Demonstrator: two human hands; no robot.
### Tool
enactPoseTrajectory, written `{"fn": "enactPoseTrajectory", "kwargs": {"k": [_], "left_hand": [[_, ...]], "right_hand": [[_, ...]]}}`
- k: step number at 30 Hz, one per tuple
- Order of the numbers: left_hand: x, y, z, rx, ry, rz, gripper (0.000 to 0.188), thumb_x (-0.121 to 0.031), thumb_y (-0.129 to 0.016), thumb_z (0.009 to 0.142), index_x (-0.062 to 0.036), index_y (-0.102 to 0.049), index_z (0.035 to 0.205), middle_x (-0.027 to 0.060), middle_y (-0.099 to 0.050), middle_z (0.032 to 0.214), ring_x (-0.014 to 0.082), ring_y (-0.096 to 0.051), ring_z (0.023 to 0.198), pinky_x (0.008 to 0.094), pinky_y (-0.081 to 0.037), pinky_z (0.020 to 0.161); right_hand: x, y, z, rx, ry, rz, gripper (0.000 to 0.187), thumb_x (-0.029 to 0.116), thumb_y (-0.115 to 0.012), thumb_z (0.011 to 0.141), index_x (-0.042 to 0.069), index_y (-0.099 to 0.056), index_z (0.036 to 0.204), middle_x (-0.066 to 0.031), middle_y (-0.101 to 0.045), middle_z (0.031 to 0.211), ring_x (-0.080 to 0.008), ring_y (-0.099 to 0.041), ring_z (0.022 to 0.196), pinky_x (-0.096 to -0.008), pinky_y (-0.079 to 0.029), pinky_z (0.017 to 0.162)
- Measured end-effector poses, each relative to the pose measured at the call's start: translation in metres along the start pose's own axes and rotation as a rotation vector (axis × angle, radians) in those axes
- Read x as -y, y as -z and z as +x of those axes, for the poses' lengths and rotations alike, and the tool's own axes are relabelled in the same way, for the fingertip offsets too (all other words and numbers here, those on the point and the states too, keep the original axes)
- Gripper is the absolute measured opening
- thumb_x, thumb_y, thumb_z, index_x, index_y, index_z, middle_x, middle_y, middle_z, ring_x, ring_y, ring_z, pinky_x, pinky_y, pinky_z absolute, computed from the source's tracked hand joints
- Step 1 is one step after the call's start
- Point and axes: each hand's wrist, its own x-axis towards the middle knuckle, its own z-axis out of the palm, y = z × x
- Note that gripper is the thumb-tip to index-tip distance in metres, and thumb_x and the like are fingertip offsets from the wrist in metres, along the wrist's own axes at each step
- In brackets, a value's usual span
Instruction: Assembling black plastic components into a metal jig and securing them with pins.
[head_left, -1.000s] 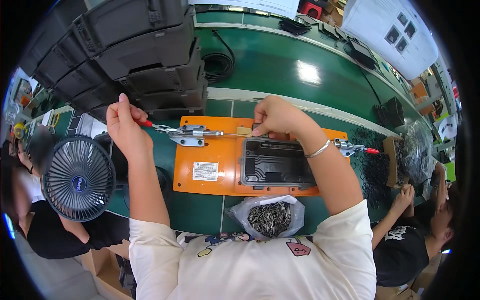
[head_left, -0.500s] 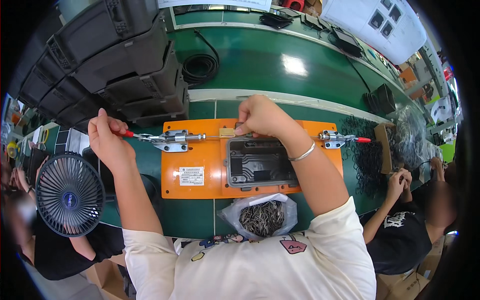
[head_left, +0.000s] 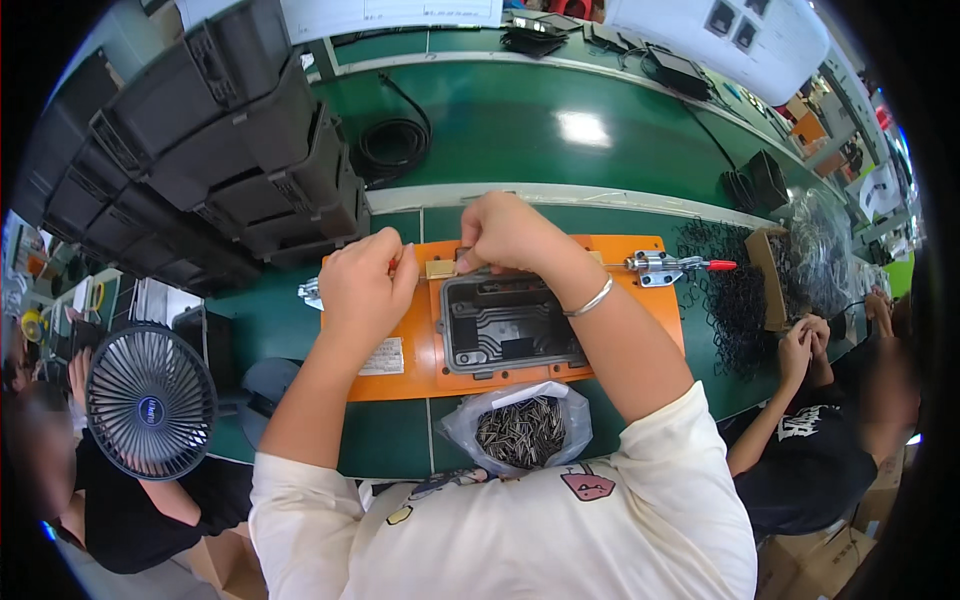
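Note:
An orange fixture plate (head_left: 415, 375) lies before me, with an open black housing (head_left: 515, 365) set into it. My left hand (head_left: 370, 278) is closed over the left toggle clamp (head_left: 310, 291). The clamp's red handle no longer shows at its left end and appears to be inside the fist. At the housing's far edge, my right hand (head_left: 505, 232) pinches with thumb and fingers beside a tan block (head_left: 440, 269); what the fingertips hold is too small to make out. The right toggle clamp (head_left: 657, 266), with its red handle pointing right, stands beyond my right forearm.
A bag of small metal pins (head_left: 520, 430) sits at the near edge. Stacked black cases (head_left: 280, 190) and a fan (head_left: 150, 405) stand left. Black clips (head_left: 715, 300) and a cardboard box (head_left: 768, 280) lie right. A coiled cable (head_left: 395, 145) lies behind. People sit on both sides.
My left hand has swung right, from the clamp's outstretched red handle to over the clamp body, and the handle has gone from the left side. My right hand stays at the housing's far edge.

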Motion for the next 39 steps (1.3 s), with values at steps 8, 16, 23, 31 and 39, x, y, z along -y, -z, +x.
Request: {"fn": "enactPoseTrajectory", "kwargs": {"k": [8, 16, 23, 31, 39], "left_hand": [[0.025, 0.074, 0.005, -0.824, 0.296, 0.448, 0.02, -0.005, -0.065, 0.083, 0.0007, -0.054, 0.1, 0.0132, -0.051, 0.104, 0.0246, -0.05, 0.092, 0.0341, -0.041, 0.083], [-0.066, -0.023, 0.007, 0.108, -0.211, -0.274, 0.03, -0.022, -0.078, 0.069, -0.0056, -0.061, 0.087, 0.0113, -0.055, 0.089, 0.03, -0.054, 0.086, 0.0405, -0.041, 0.076], [-0.117, -0.077, 0.039, 0.431, -0.212, -0.027, 0.034, -0.023, -0.077, 0.069, -0.0002, -0.059, 0.087, 0.0147, -0.054, 0.09, 0.0316, -0.055, 0.089, 0.041, -0.043, 0.078], [-0.107, -0.09, 0.033, 0.347, -0.173, -0.15, 0.03, -0.016, -0.076, 0.067, 0.0012, -0.056, 0.082, 0.0153, -0.054, 0.087, 0.0327, -0.054, 0.087, 0.0421, -0.043, 0.076], [-0.11, -0.089, 0.03, 0.338, -0.142, -0.184, 0.03, -0.015, -0.076, 0.066, 0.0, -0.054, 0.079, 0.0142, -0.051, 0.084, 0.033, -0.052, 0.084, 0.0421, -0.042, 0.074]], "right_hand": [[-0.066, 0.071, -0.073, -0.589, 0.251, 0.048, 0.035, 0.025, -0.08, 0.073, -0.001, -0.065, 0.091, -0.0094, -0.064, 0.073, -0.0133, -0.062, 0.067, -0.0254, -0.048, 0.059], [-0.251, 0.107, -0.146, -1.611, -0.494, 0.018, 0.081, 0.043, -0.08, 0.071, -0.01, -0.045, 0.123, -0.0259, -0.052, 0.122, -0.0336, -0.055, 0.104, -0.0378, -0.048, 0.085], [-0.269, 0.136, -0.131, -1.233, 0.148, 1.823, 0.04, 0.042, -0.06, 0.091, 0.002, -0.056, 0.092, -0.0129, -0.062, 0.097, -0.0361, -0.056, 0.108, -0.0492, -0.042, 0.092], [-0.172, 0.144, -0.124, -1.179, 0.402, 0.692, 0.034, 0.026, -0.049, 0.099, -0.002, -0.061, 0.083, -0.0205, -0.069, 0.093, -0.0239, -0.068, 0.085, -0.0318, -0.054, 0.077], [-0.19, 0.15, -0.121, -1.271, 0.323, 1.402, 0.038, 0.031, -0.053, 0.096, 0.008, -0.043, 0.068, -0.0002, -0.036, 0.052, -0.0131, -0.038, 0.044, -0.0283, -0.034, 0.044]]}}
